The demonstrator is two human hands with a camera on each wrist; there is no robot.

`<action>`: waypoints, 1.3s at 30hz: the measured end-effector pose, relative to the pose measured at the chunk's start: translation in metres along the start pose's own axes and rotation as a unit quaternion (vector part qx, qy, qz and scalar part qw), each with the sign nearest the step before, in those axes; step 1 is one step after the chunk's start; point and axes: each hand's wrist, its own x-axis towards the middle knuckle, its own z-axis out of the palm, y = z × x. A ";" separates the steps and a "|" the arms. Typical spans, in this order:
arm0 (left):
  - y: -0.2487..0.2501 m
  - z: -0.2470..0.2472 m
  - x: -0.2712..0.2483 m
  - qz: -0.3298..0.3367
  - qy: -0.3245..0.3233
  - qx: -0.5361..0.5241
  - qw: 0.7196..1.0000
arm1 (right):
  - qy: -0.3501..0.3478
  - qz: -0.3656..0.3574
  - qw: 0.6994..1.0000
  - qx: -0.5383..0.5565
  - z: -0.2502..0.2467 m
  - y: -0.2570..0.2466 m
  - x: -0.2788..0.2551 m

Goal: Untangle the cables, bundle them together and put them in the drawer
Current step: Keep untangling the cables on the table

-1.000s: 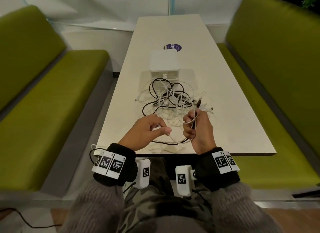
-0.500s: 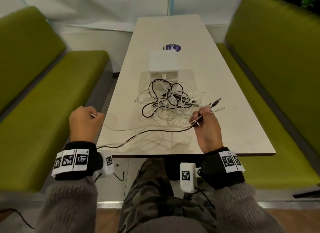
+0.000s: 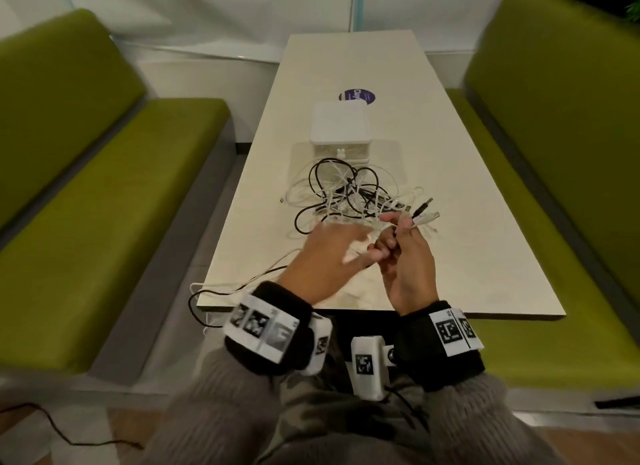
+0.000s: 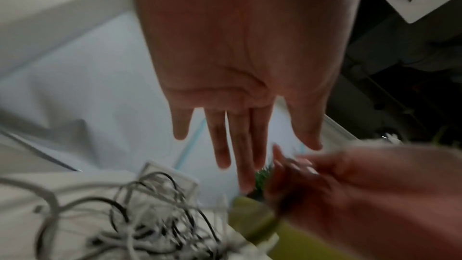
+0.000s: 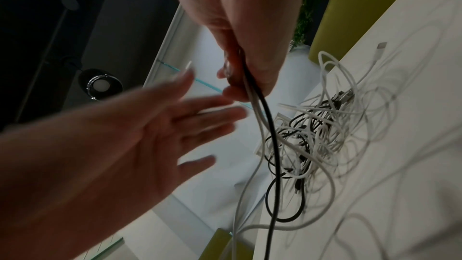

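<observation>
- The right hand (image 3: 408,257) pinches two cables near their plugs, one black cable (image 5: 271,145) and one white cable (image 5: 252,165), with the plug ends sticking out past the fingers toward the tabletop's far right.
- The left hand (image 3: 325,257) is spread flat, fingers straight, holding nothing; it is just beside the right hand, on its left, and blurred.
- From the pinch the two cables run down and leftward, trailing over the tabletop's near-left corner, so their long axis points toward the left hand, which is the nearer one to take up the slack.
- The tangle (image 3: 349,194) lies mid-tabletop, just beyond both hands and in front of the white drawer box (image 3: 341,125).
- Hard to make out: whether the held cables are free of the tangle, and whether the drawer is open.
</observation>
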 end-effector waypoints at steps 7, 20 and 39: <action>0.004 0.026 0.010 -0.002 0.032 -0.003 0.999 | 0.009 0.010 1.000 0.013 -0.004 -0.005 0.000; -0.016 0.024 -0.008 0.003 0.126 -0.017 0.992 | 0.054 -0.014 0.996 0.075 -0.002 -0.009 0.000; -0.009 0.011 0.011 0.004 -0.023 -0.076 0.997 | 0.049 -0.007 0.997 -0.058 -0.012 -0.014 0.009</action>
